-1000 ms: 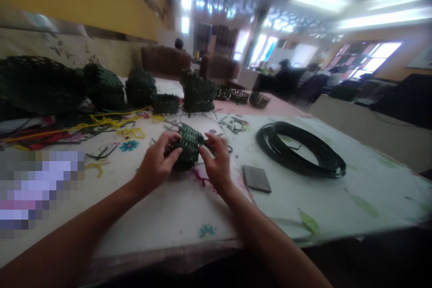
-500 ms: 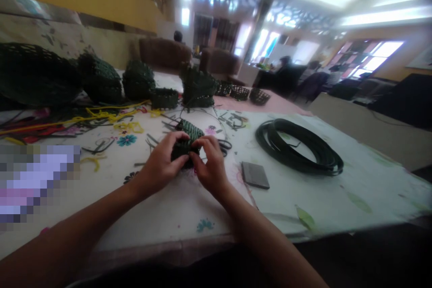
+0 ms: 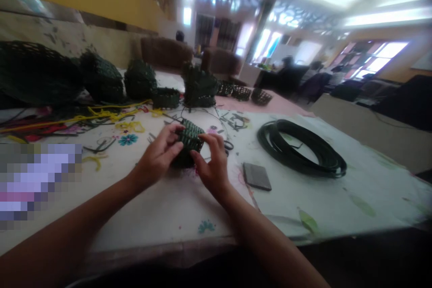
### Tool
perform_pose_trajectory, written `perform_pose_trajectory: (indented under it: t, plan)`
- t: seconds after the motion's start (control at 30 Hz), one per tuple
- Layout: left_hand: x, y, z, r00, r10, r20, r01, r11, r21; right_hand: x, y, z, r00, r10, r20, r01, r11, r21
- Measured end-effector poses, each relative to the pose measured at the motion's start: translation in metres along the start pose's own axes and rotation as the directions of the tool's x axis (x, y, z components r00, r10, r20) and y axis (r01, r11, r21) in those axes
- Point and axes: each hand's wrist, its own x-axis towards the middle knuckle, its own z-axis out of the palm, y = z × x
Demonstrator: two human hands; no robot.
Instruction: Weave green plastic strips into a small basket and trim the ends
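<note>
Flowered cloth underlies my grip: left hand and right hand clamped on woven green basket, round dark coil rightward.

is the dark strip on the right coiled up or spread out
Coiled: the dark strip lies in overlapping loops around an open middle.

1 camera on your head, facing forward and down across the table, your left hand and right hand near and central, far window upper right

Craft workshop, woven baskets, coiled strip, littered table
</note>
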Motion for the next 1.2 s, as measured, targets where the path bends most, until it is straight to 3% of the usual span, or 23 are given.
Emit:
perform_pose_trajectory:
  t: [0.13,0.23,0.37,0.5,0.7,0.9,1.03,1.1,1.2]
  plan:
    - [0.002,0.007,-0.012,0.989,-0.149,0.004,0.147,0.973,-0.176,-0.001,0.011,0.006,0.986,0.132,0.100,-0.142,0.984,0.104]
    - [0.005,0.009,-0.022,0.981,-0.173,0.083,0.187,0.960,-0.210,0.000,0.018,0.008,0.930,0.253,0.266,-0.317,0.919,0.234]
    - [0.013,0.004,-0.036,0.960,-0.076,0.268,0.113,0.986,-0.123,0.003,0.023,0.007,0.887,0.331,0.322,-0.426,0.856,0.294]
    - [0.019,-0.005,-0.041,0.964,-0.004,0.267,-0.010,0.999,0.048,0.005,0.028,0.005,0.865,0.377,0.332,-0.481,0.813,0.329]
    - [0.016,-0.011,-0.031,0.984,0.059,0.166,-0.075,0.993,0.095,0.002,0.030,0.007,0.854,0.359,0.376,-0.496,0.780,0.382]
    - [0.004,-0.001,-0.012,0.989,0.145,0.026,-0.145,0.926,0.348,-0.001,0.028,0.009,0.873,0.371,0.318,-0.471,0.811,0.346]
    - [0.005,0.001,-0.011,0.994,0.098,-0.044,-0.081,0.955,0.287,0.001,0.029,0.009,0.864,0.388,0.321,-0.490,0.794,0.359]
    - [0.008,0.000,-0.016,1.000,0.017,-0.015,-0.013,0.970,0.241,0.001,0.028,0.009,0.872,0.375,0.315,-0.475,0.804,0.358]
    - [0.013,-0.002,-0.025,0.991,-0.033,0.130,0.000,0.970,0.244,0.001,0.026,0.009,0.898,0.316,0.307,-0.414,0.844,0.342]
